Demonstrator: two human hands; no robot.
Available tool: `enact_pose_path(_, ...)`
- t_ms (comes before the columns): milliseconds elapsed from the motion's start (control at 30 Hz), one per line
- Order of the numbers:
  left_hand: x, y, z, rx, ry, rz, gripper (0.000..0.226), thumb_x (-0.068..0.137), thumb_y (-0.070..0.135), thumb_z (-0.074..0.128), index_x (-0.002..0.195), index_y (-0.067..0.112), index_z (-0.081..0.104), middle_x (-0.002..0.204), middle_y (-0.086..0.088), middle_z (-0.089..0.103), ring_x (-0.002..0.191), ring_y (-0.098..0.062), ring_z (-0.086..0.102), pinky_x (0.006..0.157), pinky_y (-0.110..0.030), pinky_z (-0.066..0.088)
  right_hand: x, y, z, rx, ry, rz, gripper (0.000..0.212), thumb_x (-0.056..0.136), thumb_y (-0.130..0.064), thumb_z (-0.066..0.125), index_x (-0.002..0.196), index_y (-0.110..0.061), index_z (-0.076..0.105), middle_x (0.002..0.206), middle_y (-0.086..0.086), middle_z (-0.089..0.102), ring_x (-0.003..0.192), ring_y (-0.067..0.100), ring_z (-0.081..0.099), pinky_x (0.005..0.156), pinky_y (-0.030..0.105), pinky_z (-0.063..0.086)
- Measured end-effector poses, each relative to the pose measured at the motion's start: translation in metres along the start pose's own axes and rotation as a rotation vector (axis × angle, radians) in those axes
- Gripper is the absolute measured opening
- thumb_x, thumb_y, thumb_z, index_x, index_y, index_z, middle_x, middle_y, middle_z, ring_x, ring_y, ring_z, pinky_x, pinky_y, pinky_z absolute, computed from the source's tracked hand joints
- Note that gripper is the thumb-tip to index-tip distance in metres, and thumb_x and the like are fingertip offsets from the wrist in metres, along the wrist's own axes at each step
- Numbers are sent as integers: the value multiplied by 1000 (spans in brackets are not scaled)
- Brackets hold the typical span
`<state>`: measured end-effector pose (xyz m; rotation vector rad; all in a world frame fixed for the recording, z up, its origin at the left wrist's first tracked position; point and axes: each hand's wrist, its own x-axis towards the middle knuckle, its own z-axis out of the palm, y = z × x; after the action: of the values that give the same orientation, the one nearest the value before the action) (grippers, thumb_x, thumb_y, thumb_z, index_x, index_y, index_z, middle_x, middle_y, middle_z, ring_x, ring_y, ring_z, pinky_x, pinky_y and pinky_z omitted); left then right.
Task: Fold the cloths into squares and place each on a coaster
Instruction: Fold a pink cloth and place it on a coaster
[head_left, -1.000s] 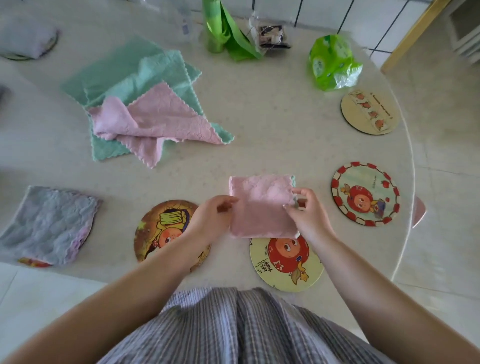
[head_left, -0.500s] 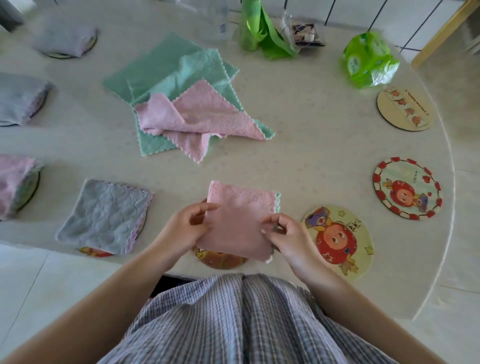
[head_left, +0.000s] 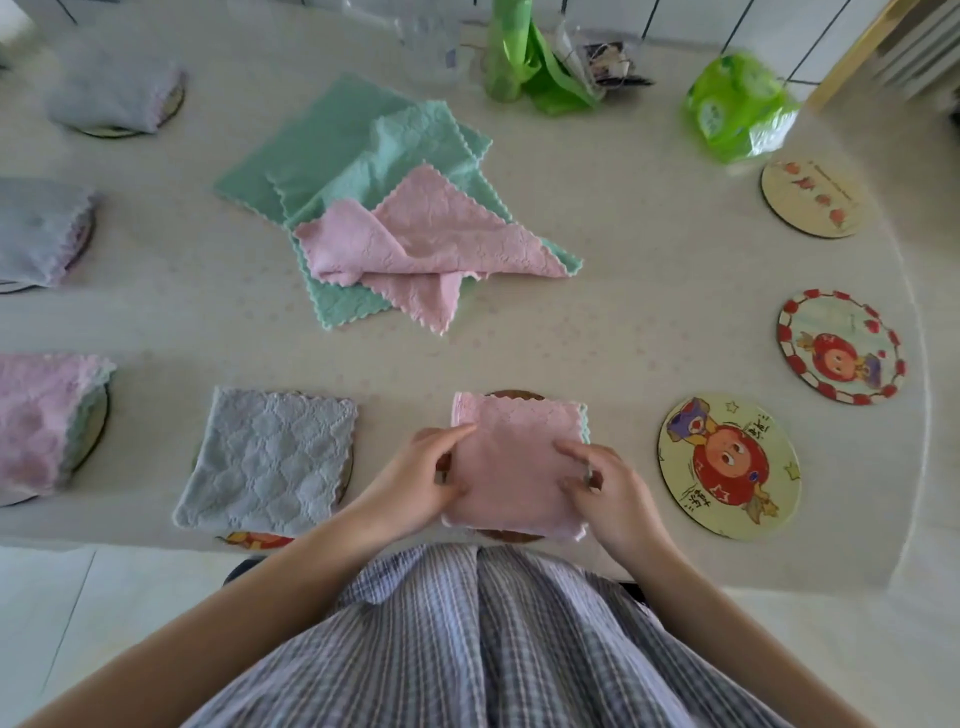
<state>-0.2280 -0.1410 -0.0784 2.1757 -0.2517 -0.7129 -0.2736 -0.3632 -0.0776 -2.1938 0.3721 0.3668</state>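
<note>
Item: folded pink cloth (head_left: 511, 457) on coaster (head_left: 511, 396); left hand (head_left: 415, 480) and right hand (head_left: 610, 493) pinching its edges; risk: lifting unevenly could spring the folds open.

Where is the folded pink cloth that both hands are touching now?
In the head view, the folded pink cloth lies near the table's front edge on a coaster, between the grey folded cloth and a bare cartoon coaster.

Folded pink cloth (head_left: 511, 457) on coaster (head_left: 511, 396)
</note>
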Motion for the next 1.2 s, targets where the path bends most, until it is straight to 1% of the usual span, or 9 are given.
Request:
enact_pose_path(100, -3, -3, -2, 255, 110, 98, 68, 83, 25, 64, 143, 25, 32, 139, 0, 30, 128, -16, 33, 106, -26, 28, -3, 2, 2, -159, 55, -44, 44, 82, -7, 61, 123, -24, 59, 139, -1, 40, 116, 15, 47, 88, 8, 34)
enact_pose_path(167, -4, -4, -3, 416, 141, 238, 71, 83, 30, 64, 144, 22, 29, 148, 1, 24, 136, -16, 24, 108, -29, 24, -5, 0, 3, -306, 82, -134, 44, 78, -10, 64, 120, -22, 61, 147, -1, 32, 129, 20, 34, 102, 28, 33)
enact_pose_path(333, 1, -8, -7, 517, 20, 403, 53, 80, 41, 54, 127, 17, 48, 144, 1, 38, 139, -15, 27, 113, -30, 8, -6, -1, 4, -489, -3, -322, 20, 80, -33, 66, 100, -30, 66, 144, -7, 40, 135, 9, 21, 114, 50, 14)
enact_pose_path(500, 7, -18, -9, 608, -68, 385, 55, 78, 51, 52, 122, 17, 52, 148, 3, 31, 142, -15, 19, 116, -50, 8, -1, -1, -4, -598, -157, -280, 25, 86, -40, 55, 109, -33, 62, 149, -18, 25, 137, 4, 11, 114, 47, -4)
enact_pose_path(633, 13, -10, -15, 584, -84, 350, 52, 79, 52, 53, 123, 23, 52, 141, 9, 37, 137, -10, 27, 116, -45, 5, 6, -14, -10, -570, -190, -251, 22, 84, -45, 50, 99, -38, 64, 137, -22, 40, 130, 5, 28, 115, 48, 5)
enact_pose_path(733, 28, 1, -35, 451, 1, 282, 41, 88, 46, 52, 124, 28, 53, 135, 12, 45, 128, -6, 35, 115, -37, 16, 30, -31, -23, -492, -115, -228, 19, 89, -42, 50, 98, -37, 65, 116, -22, 57, 114, 5, 49, 113, 45, 17)
enact_pose_path(833, 54, 6, -58, 373, 129, 198, 38, 90, 37, 53, 126, 24, 55, 134, 5, 45, 128, -12, 36, 108, -35, 29, 70, -52, -34, -497, -33, -247, 26, 91, -34, 52, 113, -26, 64, 127, -12, 55, 120, 11, 48, 111, 38, 24)
enact_pose_path(1000, 93, 12, -75, 523, 139, 129, 46, 91, 38, 50, 135, 26, 45, 146, -1, 30, 136, -20, 21, 111, -39, 21, 137, -84, -28, -619, -119, -283, 43, 91, -29, 53, 132, -20, 51, 148, -5, 37, 136, 17, 32, 112, 34, 22)
enact_pose_path(1200, 120, 19, -72, 694, 91, 117, 57, 88, 43, 51, 140, 30, 31, 151, -2, 14, 138, -25, 15, 111, -45, 21, 186, -100, -6, -745, -211, -409, 40, 91, -22, 52, 130, -15, 54, 153, 4, 28, 140, 23, 24, 115, 43, 23)
